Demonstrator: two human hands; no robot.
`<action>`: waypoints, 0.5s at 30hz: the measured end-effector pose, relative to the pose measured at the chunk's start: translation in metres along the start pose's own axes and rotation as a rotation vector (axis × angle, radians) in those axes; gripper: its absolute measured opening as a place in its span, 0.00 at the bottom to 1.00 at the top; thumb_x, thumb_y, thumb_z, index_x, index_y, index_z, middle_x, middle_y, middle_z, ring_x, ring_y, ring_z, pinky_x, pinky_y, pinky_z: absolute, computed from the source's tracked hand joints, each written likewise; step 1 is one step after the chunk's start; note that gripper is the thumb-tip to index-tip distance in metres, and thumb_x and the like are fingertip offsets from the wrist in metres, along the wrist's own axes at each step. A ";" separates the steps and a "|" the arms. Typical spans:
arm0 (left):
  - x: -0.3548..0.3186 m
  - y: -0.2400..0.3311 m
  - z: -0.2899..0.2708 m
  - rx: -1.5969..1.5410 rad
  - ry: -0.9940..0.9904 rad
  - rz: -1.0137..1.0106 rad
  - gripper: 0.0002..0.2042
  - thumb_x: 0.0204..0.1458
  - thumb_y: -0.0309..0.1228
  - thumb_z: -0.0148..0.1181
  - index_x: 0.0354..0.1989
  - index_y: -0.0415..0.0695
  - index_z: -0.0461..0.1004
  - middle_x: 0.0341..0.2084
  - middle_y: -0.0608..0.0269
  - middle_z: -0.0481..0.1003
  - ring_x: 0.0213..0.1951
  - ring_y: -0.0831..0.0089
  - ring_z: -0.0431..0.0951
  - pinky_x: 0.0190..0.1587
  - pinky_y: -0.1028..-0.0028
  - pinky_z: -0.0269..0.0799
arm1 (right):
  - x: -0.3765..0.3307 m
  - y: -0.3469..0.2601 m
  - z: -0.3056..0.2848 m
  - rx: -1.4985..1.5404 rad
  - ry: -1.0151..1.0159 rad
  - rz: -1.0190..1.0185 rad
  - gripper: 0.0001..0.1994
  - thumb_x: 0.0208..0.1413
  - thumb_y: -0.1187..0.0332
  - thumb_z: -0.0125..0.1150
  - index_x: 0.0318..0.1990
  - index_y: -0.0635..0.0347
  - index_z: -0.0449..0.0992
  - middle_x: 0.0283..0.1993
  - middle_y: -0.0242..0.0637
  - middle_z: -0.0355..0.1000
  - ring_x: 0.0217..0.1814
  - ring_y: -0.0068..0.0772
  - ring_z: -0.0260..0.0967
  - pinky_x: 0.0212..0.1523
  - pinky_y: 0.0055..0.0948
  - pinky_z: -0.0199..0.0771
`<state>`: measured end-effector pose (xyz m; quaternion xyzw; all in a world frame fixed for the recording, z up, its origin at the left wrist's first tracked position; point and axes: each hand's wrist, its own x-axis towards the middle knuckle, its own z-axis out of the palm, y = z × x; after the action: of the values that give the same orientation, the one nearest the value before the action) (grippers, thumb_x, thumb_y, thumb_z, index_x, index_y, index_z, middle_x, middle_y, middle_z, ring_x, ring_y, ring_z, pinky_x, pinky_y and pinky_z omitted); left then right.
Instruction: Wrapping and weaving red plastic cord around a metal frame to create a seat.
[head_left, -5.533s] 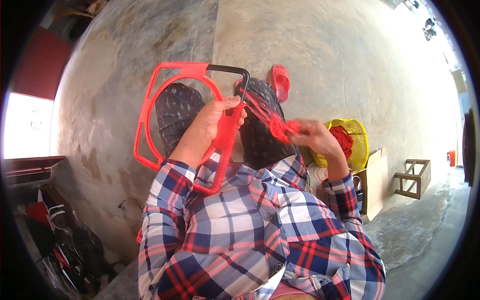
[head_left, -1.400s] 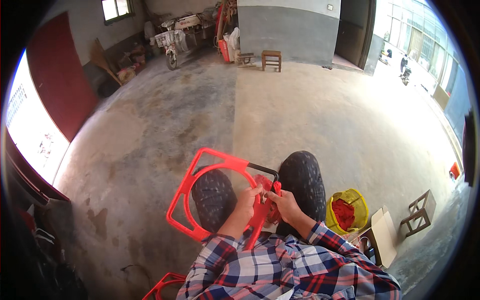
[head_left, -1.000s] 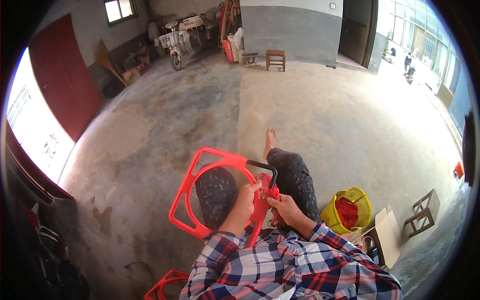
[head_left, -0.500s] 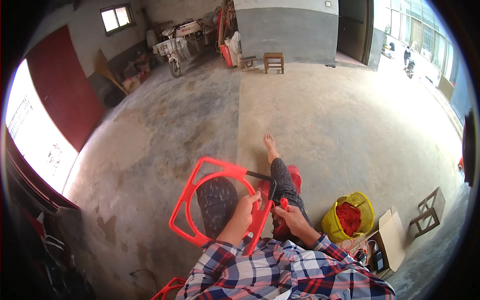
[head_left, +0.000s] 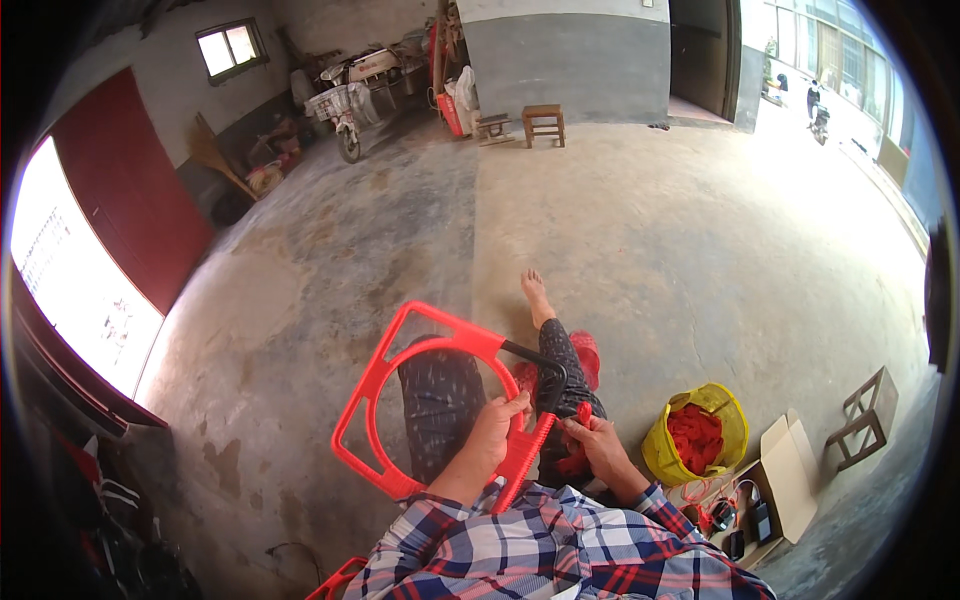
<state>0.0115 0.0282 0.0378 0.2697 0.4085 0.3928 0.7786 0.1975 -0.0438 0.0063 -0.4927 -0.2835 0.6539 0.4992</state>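
red frame (head_left: 400, 400) in L hand (head_left: 497, 432), R hand (head_left: 598, 447) beside

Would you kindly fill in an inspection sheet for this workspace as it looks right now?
Surface: bare concrete floor, stained and patchy; the person sits on it with legs stretched out.
Job's things: red plastic frame with a round opening and a black corner piece, held over the lap; small red piece at its edge.
Clutter: yellow bag of red pieces, open cardboard box with small dark items, red slipper.
Hands: left hand grips the frame's ribbed bar; right hand pinches the small red piece.
Cables: thin cord by the box, unclear.
Surroundings: wooden stool, small wooden rack, parked scooter, red door.
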 end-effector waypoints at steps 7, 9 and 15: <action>-0.007 -0.006 -0.006 0.024 -0.035 0.063 0.08 0.56 0.34 0.58 0.29 0.45 0.70 0.21 0.67 0.71 0.24 0.77 0.70 0.31 0.77 0.65 | -0.019 -0.008 0.006 0.003 0.025 0.001 0.07 0.60 0.66 0.56 0.37 0.59 0.77 0.27 0.28 0.71 0.22 0.17 0.62 0.24 0.19 0.61; -0.008 -0.007 -0.004 0.010 -0.045 0.063 0.08 0.56 0.34 0.58 0.29 0.45 0.70 0.21 0.67 0.71 0.24 0.77 0.70 0.30 0.78 0.65 | -0.023 -0.007 0.003 -0.076 0.008 -0.018 0.08 0.59 0.64 0.58 0.36 0.59 0.76 0.26 0.27 0.70 0.22 0.15 0.60 0.23 0.19 0.60; 0.007 -0.007 -0.001 0.162 -0.020 0.142 0.10 0.58 0.36 0.55 0.27 0.45 0.70 0.20 0.68 0.69 0.22 0.78 0.69 0.27 0.77 0.64 | -0.025 -0.017 -0.017 -0.247 0.057 -0.155 0.07 0.60 0.64 0.56 0.36 0.57 0.74 0.23 0.22 0.66 0.21 0.13 0.60 0.21 0.19 0.60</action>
<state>0.0161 0.0300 0.0296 0.3637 0.4111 0.4100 0.7284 0.2203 -0.0631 0.0236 -0.5454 -0.3848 0.5591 0.4917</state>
